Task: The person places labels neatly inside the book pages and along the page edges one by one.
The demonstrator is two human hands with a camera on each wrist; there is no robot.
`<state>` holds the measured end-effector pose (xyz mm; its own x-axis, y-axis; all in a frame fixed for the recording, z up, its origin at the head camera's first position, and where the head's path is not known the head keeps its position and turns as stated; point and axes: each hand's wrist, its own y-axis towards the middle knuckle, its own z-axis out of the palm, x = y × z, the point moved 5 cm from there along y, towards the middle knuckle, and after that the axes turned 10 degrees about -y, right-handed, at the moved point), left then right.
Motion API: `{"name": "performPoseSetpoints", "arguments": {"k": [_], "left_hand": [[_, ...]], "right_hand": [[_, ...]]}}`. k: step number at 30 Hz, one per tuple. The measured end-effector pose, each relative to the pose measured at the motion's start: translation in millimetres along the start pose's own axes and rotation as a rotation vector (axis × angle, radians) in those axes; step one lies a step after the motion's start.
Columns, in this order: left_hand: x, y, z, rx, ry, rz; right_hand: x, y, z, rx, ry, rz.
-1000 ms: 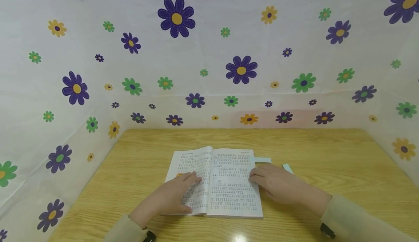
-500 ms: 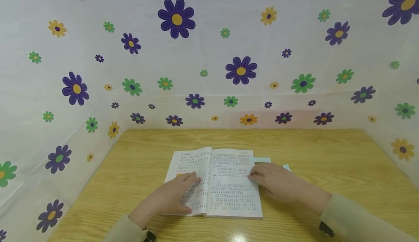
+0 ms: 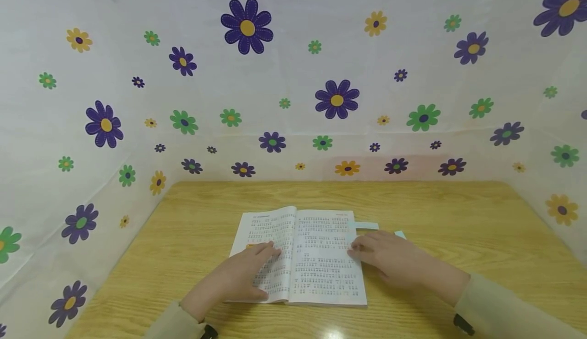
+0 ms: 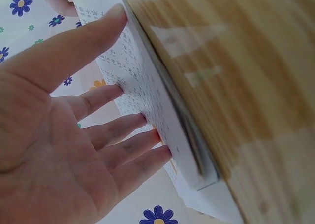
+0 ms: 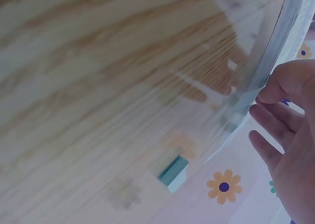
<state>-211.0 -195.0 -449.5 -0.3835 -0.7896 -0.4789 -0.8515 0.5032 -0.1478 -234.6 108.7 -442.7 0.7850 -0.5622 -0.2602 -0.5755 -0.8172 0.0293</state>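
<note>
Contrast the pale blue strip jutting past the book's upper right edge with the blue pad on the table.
The strip looks thin; the pad is a thicker stack. The strip overlaps the book; the pad lies apart from it on the table. Both are pale blue.

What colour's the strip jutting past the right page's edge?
The strip is pale blue-green, clearest in the head view.

Open book [image 3: 312,257]: print [image 3: 327,267] too small to read.
</note>
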Motion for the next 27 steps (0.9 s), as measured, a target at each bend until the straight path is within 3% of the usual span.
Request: {"name": "performPoseSetpoints", "arguments": {"k": [8, 17, 27], "left_hand": [[-0.7, -0.1, -0.1, 0.001, -0.01, -0.011], [0.1, -0.3, 0.4, -0.004, -0.005, -0.01], [1.2, -0.1, 0.8, 0.001, -0.003, -0.002]], "right_hand": [[-3, -6.2, -2, -0.056, -0.017, -0.025], [-7, -10.8, -1, -0.034, 0.02, -0.007], [-11, -17.4, 3, -0.083, 0.013, -0.032]]}}
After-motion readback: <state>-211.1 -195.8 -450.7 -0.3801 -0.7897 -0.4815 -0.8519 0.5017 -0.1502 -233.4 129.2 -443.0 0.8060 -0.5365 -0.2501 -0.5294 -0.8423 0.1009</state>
